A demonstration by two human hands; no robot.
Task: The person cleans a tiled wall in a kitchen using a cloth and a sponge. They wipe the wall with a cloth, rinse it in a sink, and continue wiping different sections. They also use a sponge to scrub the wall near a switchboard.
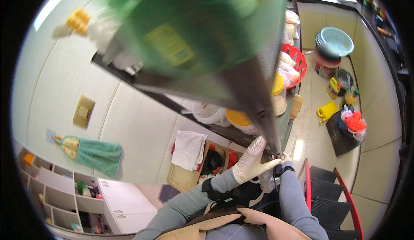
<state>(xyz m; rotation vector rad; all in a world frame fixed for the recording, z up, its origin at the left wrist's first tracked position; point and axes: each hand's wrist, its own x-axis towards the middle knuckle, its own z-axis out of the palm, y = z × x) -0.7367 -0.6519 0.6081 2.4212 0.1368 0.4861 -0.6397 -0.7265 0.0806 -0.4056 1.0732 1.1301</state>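
Observation:
My left hand [252,160], in a white glove, is beside the lower end of a dark, blurred shelf edge or post [265,113]. Its thumb is spread from the fingers and reaches towards the other hand; nothing shows in its grasp. My right hand [285,158], also gloved, is at the right side of that lower end; most of its fingers are hidden. A black band and a thin cord are at the right wrist. Very close overhead, a blurred green container [194,29] with a yellow label covers the shelf. A yellow-lidded tub [241,118] stands beyond my left hand.
Red basket [299,66] with bagged items is at the shelf's right. A step stool with red rails [307,181] stands right of my arm. Floor items include a yellow jug [327,111], blue basin [338,41] and black box [339,139]. An open bin [182,177] lies left.

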